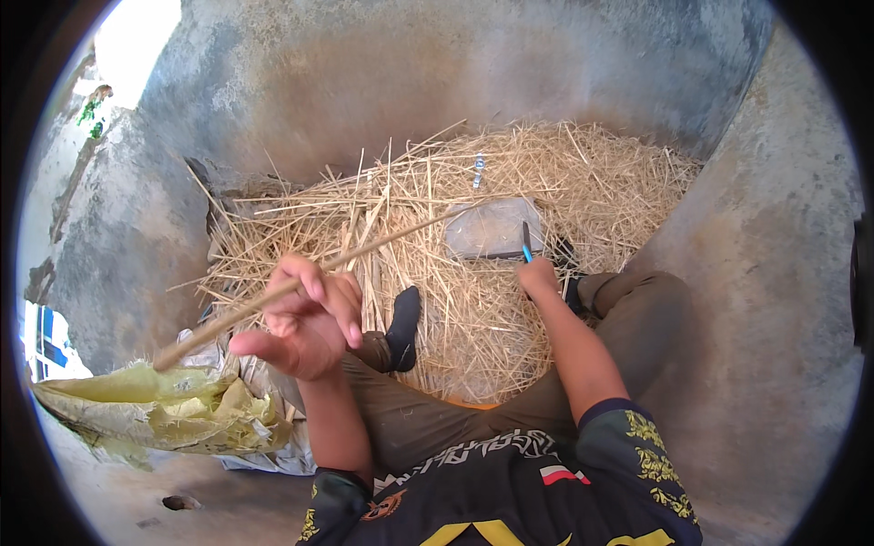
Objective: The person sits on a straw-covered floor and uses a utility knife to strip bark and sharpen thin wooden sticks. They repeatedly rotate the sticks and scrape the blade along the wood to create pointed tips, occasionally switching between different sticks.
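My left hand (309,318) is raised at the left with its palm turned up and its thumb stretched out. A long, thin brown stick (382,241) passes between its fingers. The thick end comes toward the lower left, while the thin end reaches over a flat grey stone block (482,237). My right hand (539,278) is closed around the blue handle of a knife (526,241). Its dark blade points away from me, over the right part of the block. Blade and stick are apart.
Dry straw and split stalks (601,173) cover the floor around the block. A yellowish woven sack (173,409) lies at the left. Rough concrete walls (437,73) enclose the space. My socked foot (403,328) rests on the straw between my hands.
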A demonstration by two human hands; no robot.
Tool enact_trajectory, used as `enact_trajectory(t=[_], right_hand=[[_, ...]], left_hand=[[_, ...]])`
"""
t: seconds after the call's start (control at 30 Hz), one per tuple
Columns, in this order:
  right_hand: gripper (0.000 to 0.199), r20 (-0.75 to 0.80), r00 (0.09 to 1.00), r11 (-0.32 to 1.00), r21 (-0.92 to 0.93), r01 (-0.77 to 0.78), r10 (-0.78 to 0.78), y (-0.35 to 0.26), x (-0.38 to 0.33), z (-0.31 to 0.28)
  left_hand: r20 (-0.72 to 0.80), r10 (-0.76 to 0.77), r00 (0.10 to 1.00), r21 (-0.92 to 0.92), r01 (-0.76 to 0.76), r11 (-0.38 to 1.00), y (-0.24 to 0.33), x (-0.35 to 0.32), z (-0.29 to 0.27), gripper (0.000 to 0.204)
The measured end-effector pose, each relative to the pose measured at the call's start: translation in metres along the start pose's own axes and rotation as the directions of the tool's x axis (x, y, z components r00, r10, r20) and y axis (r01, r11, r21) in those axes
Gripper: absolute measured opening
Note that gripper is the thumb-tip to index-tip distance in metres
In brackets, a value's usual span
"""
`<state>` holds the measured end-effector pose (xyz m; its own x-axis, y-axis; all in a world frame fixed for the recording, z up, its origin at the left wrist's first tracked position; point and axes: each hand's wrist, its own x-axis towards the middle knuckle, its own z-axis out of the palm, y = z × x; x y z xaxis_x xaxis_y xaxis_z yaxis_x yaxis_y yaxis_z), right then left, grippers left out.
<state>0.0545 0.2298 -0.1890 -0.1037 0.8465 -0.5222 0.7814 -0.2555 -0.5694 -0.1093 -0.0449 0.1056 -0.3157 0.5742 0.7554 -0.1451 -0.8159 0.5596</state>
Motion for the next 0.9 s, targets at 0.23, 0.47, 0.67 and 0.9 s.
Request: enact_trajectory(t=[0.23, 0.47, 0.67, 0.9], right_hand=[[0.027, -0.215, 0.747, 0.626, 0.430, 0.651, -0.629, -0.081, -0.127, -0.031], [0.023, -0.201, 0.323, 0.330, 0.000, 0.944, -0.925, -0.084, -0.165, -0.025], [0.025, -0.185, 0.142, 0.163, -0.100, 0.982, -0.972, -0.089, -0.194, -0.008], [0.036, -0.005, 0.892, 0.890, 0.072, 0.451, -0.452, -0.046, -0.111, 0.052]], left_hand=[[-0.111, -0.183, 0.977, 0.675, 0.209, 0.708, 0.015, 0.052, 0.022, 0.040], [0.131, 0.309, 0.942, 0.947, -0.212, 0.243, -0.001, 0.065, 0.013, 0.039], [-0.303, 0.458, 0.836, 0.394, -0.327, 0.859, -0.027, 0.044, 0.020, 0.046], [-0.363, 0.509, 0.780, 0.491, -0.304, 0.816, -0.033, 0.043, 0.018, 0.047]])
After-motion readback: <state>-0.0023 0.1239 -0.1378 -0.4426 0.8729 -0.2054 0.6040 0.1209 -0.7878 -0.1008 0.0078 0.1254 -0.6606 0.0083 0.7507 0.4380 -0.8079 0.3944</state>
